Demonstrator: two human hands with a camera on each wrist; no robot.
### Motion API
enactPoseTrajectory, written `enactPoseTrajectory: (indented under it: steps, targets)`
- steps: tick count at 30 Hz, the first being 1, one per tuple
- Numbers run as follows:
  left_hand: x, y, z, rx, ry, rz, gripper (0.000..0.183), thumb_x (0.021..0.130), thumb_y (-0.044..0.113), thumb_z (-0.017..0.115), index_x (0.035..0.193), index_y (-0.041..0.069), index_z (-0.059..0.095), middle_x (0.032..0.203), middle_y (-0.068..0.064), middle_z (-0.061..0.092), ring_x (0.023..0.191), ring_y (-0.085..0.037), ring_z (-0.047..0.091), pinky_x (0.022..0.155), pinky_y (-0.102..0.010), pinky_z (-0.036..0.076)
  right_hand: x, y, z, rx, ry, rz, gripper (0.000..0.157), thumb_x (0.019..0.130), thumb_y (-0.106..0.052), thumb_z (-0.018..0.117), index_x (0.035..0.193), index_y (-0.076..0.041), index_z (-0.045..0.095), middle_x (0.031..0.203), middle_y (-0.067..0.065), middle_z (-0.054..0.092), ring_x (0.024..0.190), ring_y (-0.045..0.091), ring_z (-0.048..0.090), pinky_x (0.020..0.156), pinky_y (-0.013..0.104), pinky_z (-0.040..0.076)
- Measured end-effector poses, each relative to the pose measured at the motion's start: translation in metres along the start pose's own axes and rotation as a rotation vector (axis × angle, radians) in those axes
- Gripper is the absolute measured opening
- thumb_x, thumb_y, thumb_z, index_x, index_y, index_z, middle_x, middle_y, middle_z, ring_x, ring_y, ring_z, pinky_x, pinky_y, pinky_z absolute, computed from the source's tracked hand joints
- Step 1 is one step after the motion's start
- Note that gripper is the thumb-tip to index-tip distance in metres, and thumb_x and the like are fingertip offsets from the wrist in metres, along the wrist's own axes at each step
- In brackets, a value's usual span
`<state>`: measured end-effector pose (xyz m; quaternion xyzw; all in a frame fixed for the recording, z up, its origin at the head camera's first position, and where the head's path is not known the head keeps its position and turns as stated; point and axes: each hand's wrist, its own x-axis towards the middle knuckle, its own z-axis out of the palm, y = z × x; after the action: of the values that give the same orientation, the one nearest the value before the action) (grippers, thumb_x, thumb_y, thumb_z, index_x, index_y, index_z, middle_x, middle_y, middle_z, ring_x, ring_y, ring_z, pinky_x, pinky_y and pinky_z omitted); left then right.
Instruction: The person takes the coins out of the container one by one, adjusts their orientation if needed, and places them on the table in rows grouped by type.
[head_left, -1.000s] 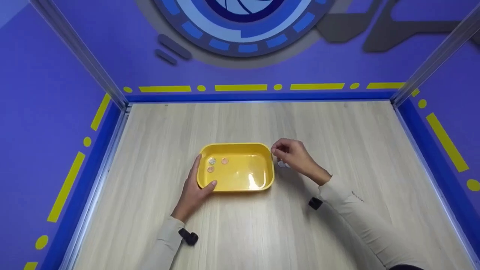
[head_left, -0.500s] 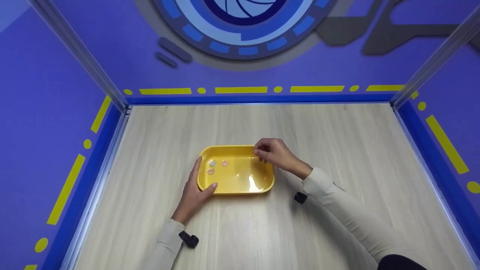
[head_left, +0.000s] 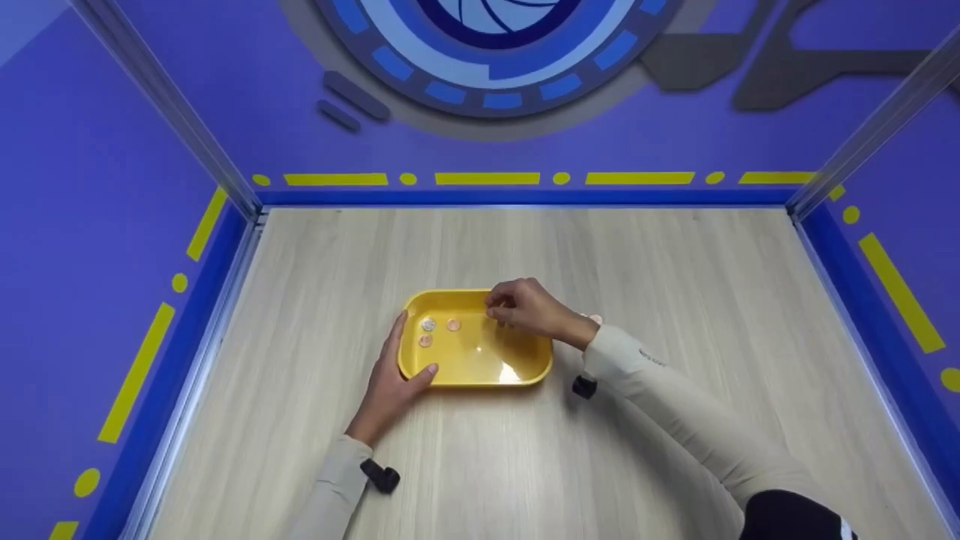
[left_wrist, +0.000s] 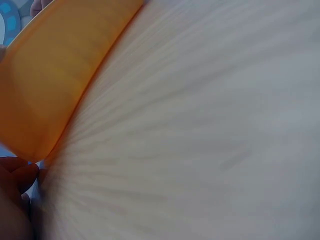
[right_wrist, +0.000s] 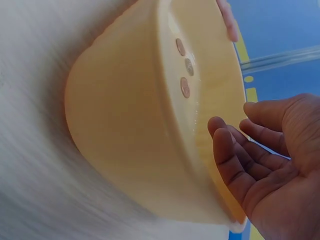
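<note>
A yellow plastic tray (head_left: 480, 382) stands in the middle of the table. My left hand (head_left: 386, 390) grips its left end, thumb over the near rim and fingers along the outer wall. Inside, towards the left, lie a silvery coin (head_left: 428, 324), a copper coin (head_left: 453, 325) and another copper coin (head_left: 426, 340). Over the tray's right half hovers my right hand (head_left: 529, 307). In the right wrist view its fingers (right_wrist: 227, 150) are loosely curled, tips apart, with nothing visible between them. More coins (head_left: 596, 319) lie on the table right of the tray, partly hidden behind the right wrist.
The pale wooden tabletop (head_left: 480, 472) is bounded by a blue back wall (head_left: 480, 196) and blue side walls with metal corner rails. A black wrist camera (head_left: 381, 476) sits on the left sleeve, and another black camera (head_left: 584, 386) hangs at the right cuff.
My right hand has moved left, from beside the coins right of the tray to above the tray's inside. The left hand keeps its grip and the tray stays in place.
</note>
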<state>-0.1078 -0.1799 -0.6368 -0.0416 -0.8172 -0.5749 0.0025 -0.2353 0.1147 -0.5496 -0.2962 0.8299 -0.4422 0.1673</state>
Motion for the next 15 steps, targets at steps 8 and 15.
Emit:
enactPoseTrajectory:
  steps: [8,15]
  targets:
    - [0.0,-0.001,0.0,0.004,-0.003,0.004,0.107,0.095,0.034,0.083,0.178,0.033,0.016,0.179,-0.01,0.031,0.149,-0.03,0.049,0.122,-0.055,0.037,0.011,-0.005,0.01,-0.11,-0.059,0.01,0.018,0.103,-0.004,0.076,0.117,0.006,0.079,0.101,0.011,0.079,0.08,0.015,0.069,0.074,0.029,0.058]
    - [0.001,0.0,-0.001,0.006,-0.003,-0.001,0.108,0.095,0.033,0.083,0.178,0.036,0.015,0.179,-0.008,0.03,0.15,-0.029,0.048,0.122,-0.054,0.037,0.02,-0.005,0.017,-0.166,-0.113,0.014,0.021,0.104,-0.007,0.075,0.122,0.004,0.079,0.112,0.011,0.081,0.088,0.018,0.071,0.079,0.032,0.062]
